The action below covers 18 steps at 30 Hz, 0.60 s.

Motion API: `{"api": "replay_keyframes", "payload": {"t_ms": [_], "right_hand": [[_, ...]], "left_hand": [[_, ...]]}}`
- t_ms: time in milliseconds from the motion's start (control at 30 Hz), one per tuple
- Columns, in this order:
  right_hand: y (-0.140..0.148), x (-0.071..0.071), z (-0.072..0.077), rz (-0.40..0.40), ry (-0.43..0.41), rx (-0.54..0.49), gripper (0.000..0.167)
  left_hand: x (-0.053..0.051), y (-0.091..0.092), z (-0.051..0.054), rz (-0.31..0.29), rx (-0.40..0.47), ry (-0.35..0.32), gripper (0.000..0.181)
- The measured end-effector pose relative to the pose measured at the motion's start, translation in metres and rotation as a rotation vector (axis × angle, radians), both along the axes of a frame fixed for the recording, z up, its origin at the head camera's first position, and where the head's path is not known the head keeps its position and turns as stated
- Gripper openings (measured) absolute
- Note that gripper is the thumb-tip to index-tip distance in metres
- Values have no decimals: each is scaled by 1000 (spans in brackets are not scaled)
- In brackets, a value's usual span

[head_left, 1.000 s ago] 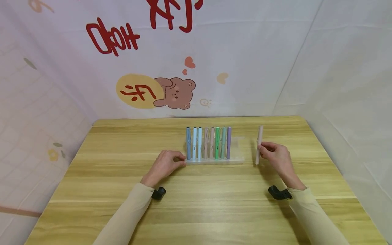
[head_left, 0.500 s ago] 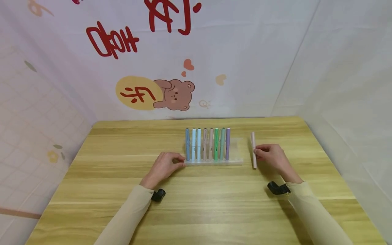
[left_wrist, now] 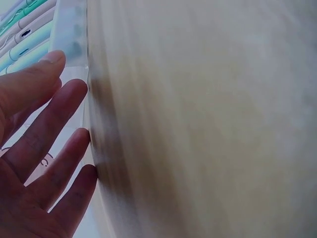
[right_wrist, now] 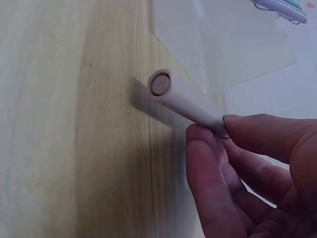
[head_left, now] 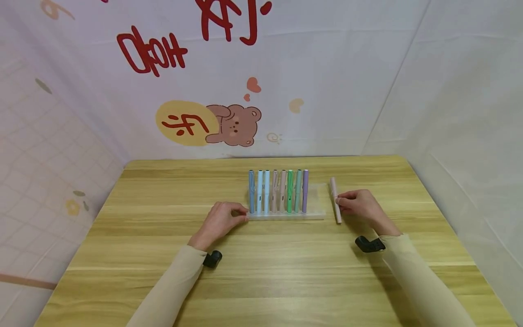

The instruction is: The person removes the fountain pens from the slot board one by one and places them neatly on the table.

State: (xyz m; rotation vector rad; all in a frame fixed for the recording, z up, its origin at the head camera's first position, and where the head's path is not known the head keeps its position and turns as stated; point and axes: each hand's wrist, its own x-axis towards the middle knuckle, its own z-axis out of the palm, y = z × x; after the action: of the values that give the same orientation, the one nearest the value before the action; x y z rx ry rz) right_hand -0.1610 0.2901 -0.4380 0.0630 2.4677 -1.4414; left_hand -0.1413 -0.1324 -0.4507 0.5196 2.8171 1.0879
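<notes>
A clear pen rack [head_left: 286, 217] stands on the table with several capped pens leaning upright in it, from a blue pen [head_left: 251, 190] at the left to a purple pen [head_left: 305, 190]. The left hand [head_left: 222, 220] is at the rack's left end, thumb and index finger at its corner; in the left wrist view the other fingers [left_wrist: 64, 163] are extended and spread. Just right of the rack, the right hand [head_left: 361, 206] pinches a pale pink pen [head_left: 335, 200] by its middle. That pen tilts, its top leaning left; the right wrist view shows its round end toward the camera.
The wood-grain table [head_left: 261, 272] extends around the rack. Bare rack length lies right of the purple pen. A printed cloth wall [head_left: 327, 68] with a bear picture [head_left: 234, 125] closes off the back. Both wrists wear black camera mounts [head_left: 369, 244].
The right hand has brought the pale pink pen left, closer to the rack, and its top has swung from leaning right to leaning left. The left hand stays at the rack's end.
</notes>
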Motion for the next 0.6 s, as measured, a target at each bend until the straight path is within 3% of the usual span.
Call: {"api": "replay_keyframes", "payload": {"t_ms": [600], "right_hand": [[-13,-7,0,17,-33,68,33]], "left_hand": [[0,0,3,2,3,-9,12]]}}
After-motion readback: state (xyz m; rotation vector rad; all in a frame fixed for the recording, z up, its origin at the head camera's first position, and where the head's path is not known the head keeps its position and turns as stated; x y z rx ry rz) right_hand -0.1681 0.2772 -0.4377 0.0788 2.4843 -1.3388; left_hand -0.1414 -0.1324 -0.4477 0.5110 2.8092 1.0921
